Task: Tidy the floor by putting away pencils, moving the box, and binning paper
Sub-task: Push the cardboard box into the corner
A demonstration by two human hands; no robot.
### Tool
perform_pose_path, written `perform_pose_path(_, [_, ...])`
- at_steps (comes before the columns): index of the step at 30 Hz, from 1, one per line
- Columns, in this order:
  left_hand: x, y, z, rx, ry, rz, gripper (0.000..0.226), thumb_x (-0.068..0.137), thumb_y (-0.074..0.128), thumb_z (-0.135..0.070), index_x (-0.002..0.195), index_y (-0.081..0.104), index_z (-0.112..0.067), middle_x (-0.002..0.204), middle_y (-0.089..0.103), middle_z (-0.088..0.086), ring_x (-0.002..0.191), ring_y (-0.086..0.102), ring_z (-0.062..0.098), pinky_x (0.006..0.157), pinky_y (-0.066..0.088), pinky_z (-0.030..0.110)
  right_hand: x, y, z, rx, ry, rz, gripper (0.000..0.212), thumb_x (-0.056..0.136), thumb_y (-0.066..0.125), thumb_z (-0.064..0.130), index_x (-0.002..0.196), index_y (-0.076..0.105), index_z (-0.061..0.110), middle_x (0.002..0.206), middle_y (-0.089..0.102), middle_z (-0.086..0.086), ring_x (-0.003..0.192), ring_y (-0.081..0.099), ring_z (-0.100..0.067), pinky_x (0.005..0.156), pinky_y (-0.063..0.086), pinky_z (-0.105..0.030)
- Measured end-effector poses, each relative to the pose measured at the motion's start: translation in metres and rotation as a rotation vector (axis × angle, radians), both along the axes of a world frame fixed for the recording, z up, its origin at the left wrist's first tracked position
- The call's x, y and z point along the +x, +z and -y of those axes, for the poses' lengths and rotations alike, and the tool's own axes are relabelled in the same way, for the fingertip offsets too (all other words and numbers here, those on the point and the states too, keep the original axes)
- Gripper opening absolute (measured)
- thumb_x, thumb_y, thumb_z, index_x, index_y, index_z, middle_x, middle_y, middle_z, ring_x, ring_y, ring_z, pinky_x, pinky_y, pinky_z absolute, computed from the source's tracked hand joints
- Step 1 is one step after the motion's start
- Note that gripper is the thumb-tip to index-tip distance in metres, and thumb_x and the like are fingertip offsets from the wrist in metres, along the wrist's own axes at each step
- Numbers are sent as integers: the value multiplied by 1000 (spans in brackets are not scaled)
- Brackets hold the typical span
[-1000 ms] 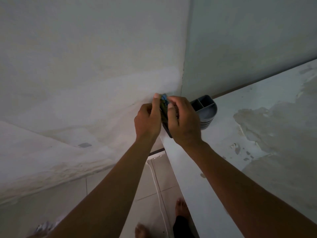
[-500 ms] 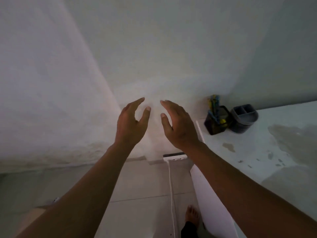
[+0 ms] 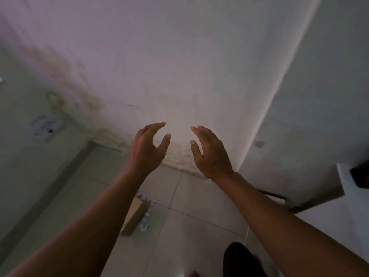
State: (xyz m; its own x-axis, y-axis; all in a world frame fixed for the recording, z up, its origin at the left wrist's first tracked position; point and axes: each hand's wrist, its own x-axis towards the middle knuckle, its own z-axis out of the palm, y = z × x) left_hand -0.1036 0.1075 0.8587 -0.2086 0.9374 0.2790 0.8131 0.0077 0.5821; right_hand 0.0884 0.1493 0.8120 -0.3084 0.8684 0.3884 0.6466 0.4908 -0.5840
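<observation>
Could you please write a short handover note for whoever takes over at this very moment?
Left hand: open, holds nothing, raised before the wall.
Right hand: open, holds nothing, level with the left.
Brown cardboard box: lies on the pale tiled floor, partly hidden by the left forearm.
Crumpled white paper scraps: scattered on the floor along the box's right side.
Dark object: on the white table at the right edge; too cropped to identify.
Done: no pencils show on the floor.
Left: move the box, bin the paper.
</observation>
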Motion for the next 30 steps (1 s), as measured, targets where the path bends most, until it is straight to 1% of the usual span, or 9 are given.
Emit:
perform_pose_path(4, [-64,-9,27,-29,83,-16,42,94,57,-39,134,54,-24,137,58,0,126,51,19,104,44,47,-66,-2,4,9,87,28,43,99,43,32,140,49,19,145,50,-3,134,45,-19,108,40,-41])
perform_pose_path(6, [-95,-17,36,-30,134,-43,42,94,58,-39,134,54,-25,137,57,0,126,50,17,104,42,45,-98,-7,2,19,113,45,44,99,42,33,139,50,18,144,52,-4,133,47,-21,108,40,-42])
perform_pose_path(10, [-152,-33,45,-24,215,-130,43,93,59,-40,133,55,-23,135,58,-1,125,49,18,97,35,33,-158,-23,-2,37,128,61,42,97,45,32,136,53,16,141,54,-8,130,50,-24,106,40,-42])
perform_pose_path(13, [-191,-43,45,-47,265,-141,45,92,59,-40,133,56,-21,135,58,1,126,49,20,99,37,36,-201,-38,-9,18,152,61,41,98,47,31,135,54,15,140,54,-10,128,51,-26,105,42,-43])
perform_pose_path(15, [-213,-50,44,-79,272,-148,45,93,58,-41,133,55,-22,135,57,1,126,49,20,101,38,37,-227,-47,-14,-10,161,65,41,98,48,30,135,54,14,139,54,-11,128,51,-27,104,43,-45])
perform_pose_path(18, [-246,-57,42,-115,281,-157,45,93,58,-42,133,56,-21,134,58,0,125,49,19,100,38,35,-264,-58,-18,-84,166,51,42,99,47,31,138,51,15,141,53,-10,130,50,-27,105,43,-47])
perform_pose_path(24, [-307,-76,29,-157,256,-117,46,92,58,-42,133,54,-20,135,58,2,126,50,19,103,43,39,-326,-74,-23,-166,164,55,44,101,43,34,142,46,18,146,48,-6,134,45,-22,108,40,-45])
perform_pose_path(27, [-339,-91,20,-164,213,-86,46,93,58,-42,133,54,-21,134,58,1,125,49,17,103,44,40,-352,-87,-21,-187,130,40,44,101,43,33,142,46,17,145,49,-6,134,45,-21,107,41,-46])
perform_pose_path(30, [-373,-114,11,-172,159,-66,47,93,59,-41,135,52,-20,133,58,2,123,51,19,100,45,39,-378,-105,-16,-214,49,5,44,101,43,34,141,46,16,144,50,-6,133,46,-22,106,43,-46])
